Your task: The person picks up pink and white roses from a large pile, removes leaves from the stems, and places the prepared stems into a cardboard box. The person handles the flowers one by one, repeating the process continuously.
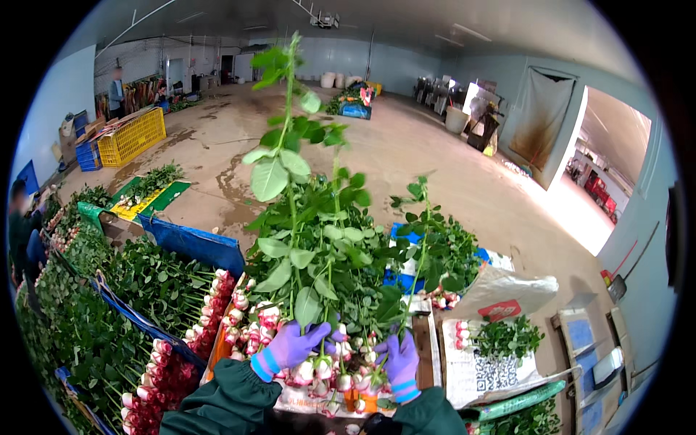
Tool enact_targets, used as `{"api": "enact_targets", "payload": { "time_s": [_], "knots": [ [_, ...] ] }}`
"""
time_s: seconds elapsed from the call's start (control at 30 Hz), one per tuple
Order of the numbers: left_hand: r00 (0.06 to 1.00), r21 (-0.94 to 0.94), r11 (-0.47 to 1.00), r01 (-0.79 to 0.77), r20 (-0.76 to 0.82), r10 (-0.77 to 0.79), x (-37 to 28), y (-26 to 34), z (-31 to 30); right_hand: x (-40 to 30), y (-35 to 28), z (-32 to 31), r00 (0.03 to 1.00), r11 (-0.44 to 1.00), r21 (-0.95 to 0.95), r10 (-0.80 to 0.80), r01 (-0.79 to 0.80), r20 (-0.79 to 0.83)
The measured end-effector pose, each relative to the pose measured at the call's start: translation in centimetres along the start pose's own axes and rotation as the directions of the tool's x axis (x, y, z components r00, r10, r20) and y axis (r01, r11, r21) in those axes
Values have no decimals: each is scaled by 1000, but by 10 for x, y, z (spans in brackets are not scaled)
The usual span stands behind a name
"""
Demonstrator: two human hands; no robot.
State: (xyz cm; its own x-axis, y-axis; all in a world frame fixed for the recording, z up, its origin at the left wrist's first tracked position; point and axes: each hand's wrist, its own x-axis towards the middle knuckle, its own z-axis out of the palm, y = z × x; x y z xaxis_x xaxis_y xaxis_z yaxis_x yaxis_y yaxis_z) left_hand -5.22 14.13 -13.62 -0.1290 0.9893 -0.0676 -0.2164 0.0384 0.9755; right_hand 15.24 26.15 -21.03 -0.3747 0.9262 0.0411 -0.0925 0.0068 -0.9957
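Purple gloves with blue cuffs cover both hands. My left hand (296,348) grips two or so long leafy rose stems (293,217) just above their white-and-pink heads (304,372), which hang towards me; the stem ends point up and away. In my right hand (401,361) is another rose stem (423,250), its bloom (372,380) low beside the fingers. Beneath and beyond both hands lies a heap of cut roses (348,244), leaves away from me and blooms near. The gloves hide parts of the stems where they are gripped.
Packed rows of roses (157,283) with blue dividers (190,244) fill the left. At right, a small rose bunch (511,337) rests on a printed sheet (457,380), near a green roll (516,402). A person (24,234) is at far left. Farther off stands a yellow crate (133,138).
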Motion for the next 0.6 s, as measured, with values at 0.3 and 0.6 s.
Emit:
{"api": "enact_targets", "payload": {
  "time_s": [0.3, 0.6],
  "knots": [
    [1000, -186, 982, -21, -3, 20, -7, 15, 1, -17, -14, 9, 989, 996, -85, -15, 28, 148],
    [998, -328, 944, 32, 56, -15, -4, 18, 9, 12, -70, 13, 848, 509, 728, 6, -459, 530]
  ]
}}
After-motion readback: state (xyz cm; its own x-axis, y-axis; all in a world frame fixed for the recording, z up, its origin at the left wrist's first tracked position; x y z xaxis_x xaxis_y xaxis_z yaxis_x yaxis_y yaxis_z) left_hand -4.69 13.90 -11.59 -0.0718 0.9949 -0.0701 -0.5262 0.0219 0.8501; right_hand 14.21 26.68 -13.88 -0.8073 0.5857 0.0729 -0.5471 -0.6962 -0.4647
